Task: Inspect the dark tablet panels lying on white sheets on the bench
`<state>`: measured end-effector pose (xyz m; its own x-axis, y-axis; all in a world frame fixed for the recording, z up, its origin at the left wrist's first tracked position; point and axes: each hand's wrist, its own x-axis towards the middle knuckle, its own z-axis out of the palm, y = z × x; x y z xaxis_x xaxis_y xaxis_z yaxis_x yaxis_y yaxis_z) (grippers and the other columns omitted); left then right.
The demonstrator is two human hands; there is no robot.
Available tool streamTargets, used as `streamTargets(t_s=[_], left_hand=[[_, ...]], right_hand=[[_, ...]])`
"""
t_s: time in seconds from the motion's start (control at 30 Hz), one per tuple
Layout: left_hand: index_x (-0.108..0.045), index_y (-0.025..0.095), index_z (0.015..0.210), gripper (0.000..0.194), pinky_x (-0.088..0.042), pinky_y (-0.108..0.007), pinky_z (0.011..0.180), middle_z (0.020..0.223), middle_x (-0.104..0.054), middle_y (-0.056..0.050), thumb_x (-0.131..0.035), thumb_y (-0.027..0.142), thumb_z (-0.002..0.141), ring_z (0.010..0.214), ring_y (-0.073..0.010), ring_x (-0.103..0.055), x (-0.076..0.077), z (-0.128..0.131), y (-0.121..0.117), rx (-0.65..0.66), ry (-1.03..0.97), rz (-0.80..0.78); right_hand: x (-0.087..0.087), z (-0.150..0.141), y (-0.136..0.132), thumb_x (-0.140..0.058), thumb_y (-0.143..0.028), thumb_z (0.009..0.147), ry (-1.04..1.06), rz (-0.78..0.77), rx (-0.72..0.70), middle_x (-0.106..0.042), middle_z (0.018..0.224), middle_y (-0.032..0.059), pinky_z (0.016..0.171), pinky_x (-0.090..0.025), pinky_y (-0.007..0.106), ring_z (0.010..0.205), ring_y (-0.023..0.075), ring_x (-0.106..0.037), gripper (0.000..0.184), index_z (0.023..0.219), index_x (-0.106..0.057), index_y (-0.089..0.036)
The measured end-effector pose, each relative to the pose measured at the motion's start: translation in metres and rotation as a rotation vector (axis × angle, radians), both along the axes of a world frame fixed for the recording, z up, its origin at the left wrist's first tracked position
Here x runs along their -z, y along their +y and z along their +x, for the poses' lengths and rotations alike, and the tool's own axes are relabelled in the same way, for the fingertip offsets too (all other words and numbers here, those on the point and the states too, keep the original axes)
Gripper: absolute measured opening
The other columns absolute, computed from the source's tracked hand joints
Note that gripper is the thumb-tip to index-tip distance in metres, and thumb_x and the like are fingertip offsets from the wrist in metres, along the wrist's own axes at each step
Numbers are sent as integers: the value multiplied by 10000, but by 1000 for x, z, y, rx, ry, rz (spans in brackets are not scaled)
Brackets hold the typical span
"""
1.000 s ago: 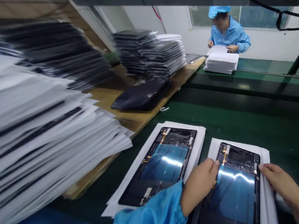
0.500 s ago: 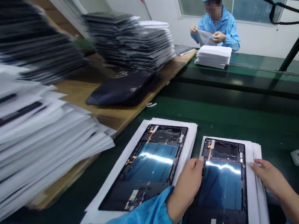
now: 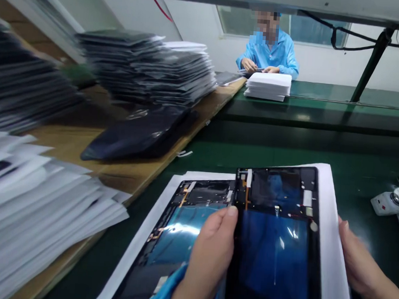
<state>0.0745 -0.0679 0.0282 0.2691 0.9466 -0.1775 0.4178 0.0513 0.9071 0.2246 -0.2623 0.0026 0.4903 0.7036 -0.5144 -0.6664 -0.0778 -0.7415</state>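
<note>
My left hand (image 3: pixel 209 255) grips the left edge of a dark tablet panel (image 3: pixel 275 241) with a blue reflective middle, thumb on top. At the panel's right edge, my right hand (image 3: pixel 355 265) clasps it together with the white sheet (image 3: pixel 327 231) under it. Panel and sheet are raised and tilted towards me. Beside them on the left, a second dark panel (image 3: pixel 176 230) lies flat on white sheets (image 3: pixel 153 219) on the green belt (image 3: pixel 288 155), partly covered by the raised one.
A tall pile of white sheets and panels (image 3: pixel 34 211) fills the left. On the wooden bench (image 3: pixel 123 171) lie a dark bag (image 3: pixel 139 134) and another pile (image 3: pixel 147 66). A person in blue (image 3: pixel 269 52) works behind a white stack (image 3: pixel 268 86). A small white device (image 3: pixel 389 201) sits right.
Both hands have lifted the right panel with its white sheet off the belt and tilted it towards me; it now overlaps the left panel. The view shifted right.
</note>
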Motion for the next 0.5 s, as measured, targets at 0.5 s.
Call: streamTargets(t_s=[0.5], left_hand=[[-599,133,1032,430,-377,-348,963,1028,-633,-103,-561,468,765,1063,-240,-527,24,-5,-24,292,-464,-865]], right_hand=[[-26,-23,20,-714,-414,680,81,-92,152,-632,1039,48,936,-382,369,1039,268,-529,672,1254,-441,-197]])
